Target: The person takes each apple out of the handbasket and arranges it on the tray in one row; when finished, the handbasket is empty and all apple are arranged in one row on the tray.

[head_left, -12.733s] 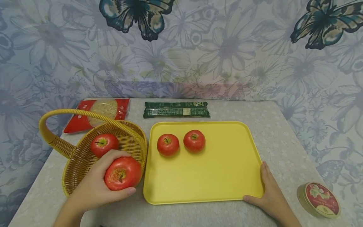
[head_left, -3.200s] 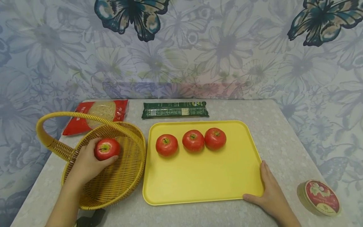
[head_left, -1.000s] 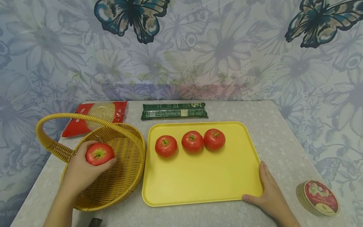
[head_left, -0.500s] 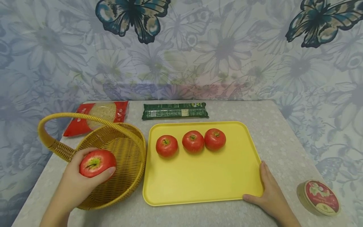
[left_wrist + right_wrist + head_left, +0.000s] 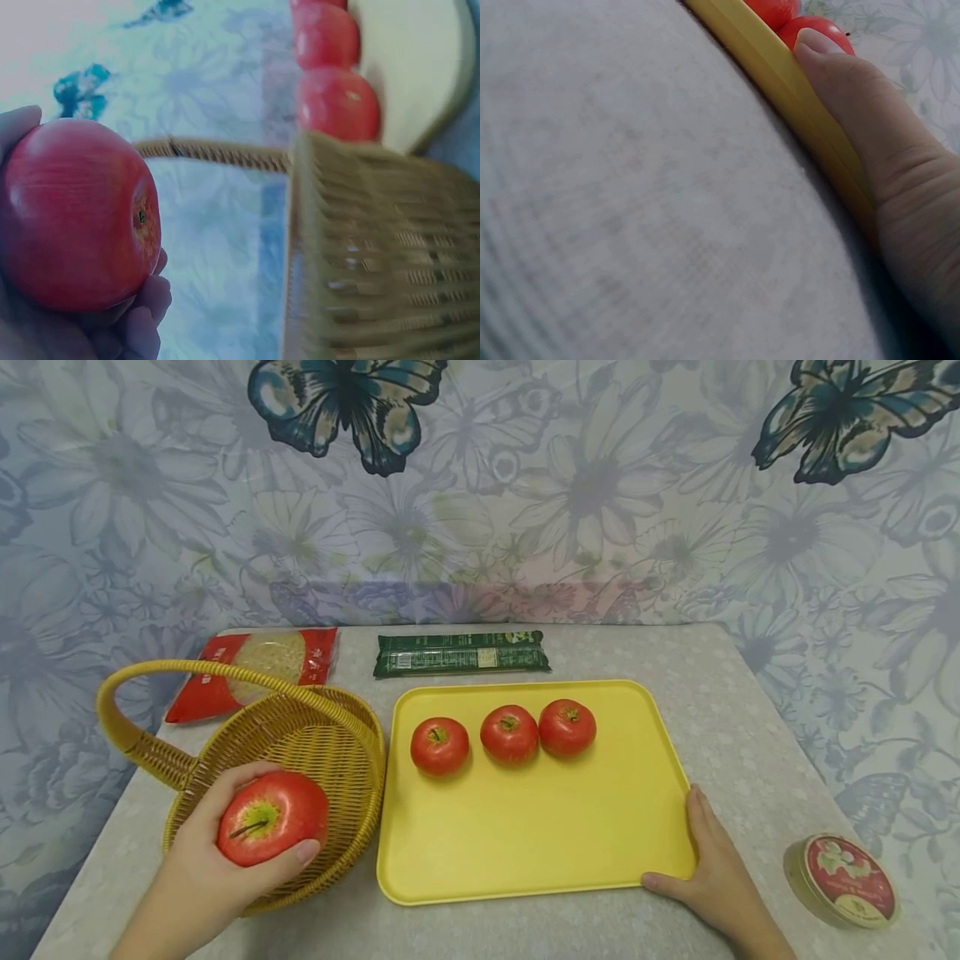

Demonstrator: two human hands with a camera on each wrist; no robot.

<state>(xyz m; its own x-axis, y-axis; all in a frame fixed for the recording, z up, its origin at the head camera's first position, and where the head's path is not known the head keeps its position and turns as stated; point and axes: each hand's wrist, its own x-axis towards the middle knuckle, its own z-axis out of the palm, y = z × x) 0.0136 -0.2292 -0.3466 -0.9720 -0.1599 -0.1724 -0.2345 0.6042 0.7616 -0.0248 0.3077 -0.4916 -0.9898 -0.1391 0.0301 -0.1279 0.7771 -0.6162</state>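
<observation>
My left hand (image 5: 217, 860) grips a red apple (image 5: 274, 818), stem toward the left, above the near part of the yellow wicker basket (image 5: 330, 777). In the left wrist view the same apple (image 5: 75, 217) sits in the curled fingers, apart from the woven basket wall (image 5: 397, 255). Three more apples lie in a row on the yellow tray (image 5: 525, 835): a left one (image 5: 439, 747), a middle one (image 5: 510, 734) and a right one (image 5: 567, 728). At the tray's near right corner my right hand (image 5: 716, 868) holds the rim, its thumb (image 5: 862, 105) along the near edge.
Behind the basket lies a red and clear food packet (image 5: 262, 668). A long green packet (image 5: 462, 653) is beyond the tray. On the right stands a round tin with a red lid (image 5: 851, 878). The basket's arched handle (image 5: 202, 667) rises on its left.
The left hand has lifted the last apple from the basket's floor and drawn it nearer. Earlier, a third apple joined the two on the tray. The right hand has stayed in place.
</observation>
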